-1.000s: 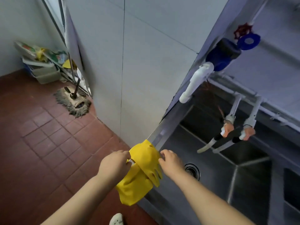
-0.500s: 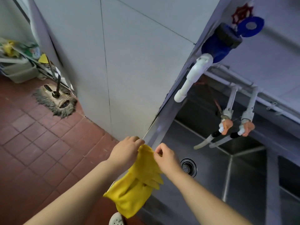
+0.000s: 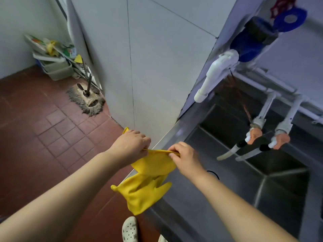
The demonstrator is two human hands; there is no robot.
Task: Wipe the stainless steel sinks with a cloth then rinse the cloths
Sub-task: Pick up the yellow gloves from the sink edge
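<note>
A yellow rubber glove [image 3: 145, 187] hangs over the front left corner of the stainless steel sink [image 3: 232, 173]. My left hand [image 3: 130, 145] pinches one side of the glove's cuff. My right hand [image 3: 183, 157] pinches the other side, so the cuff is stretched flat between them. The glove's fingers dangle below, over the sink's front rim. A drain [image 3: 214, 173] shows in the basin just behind my right forearm. No cloth is in view.
Two taps with orange handles [image 3: 269, 138] and a white pipe spout [image 3: 215, 75] hang over the basin. A white wall panel [image 3: 157, 67] stands left of the sink. A mop head [image 3: 86, 100] and stacked bins [image 3: 54, 63] sit on the red tiled floor.
Both hands have shifted from bunching the glove on the sink's corner to pulling its cuff apart; the glove has unfolded and hangs lower. The view has swung slightly.
</note>
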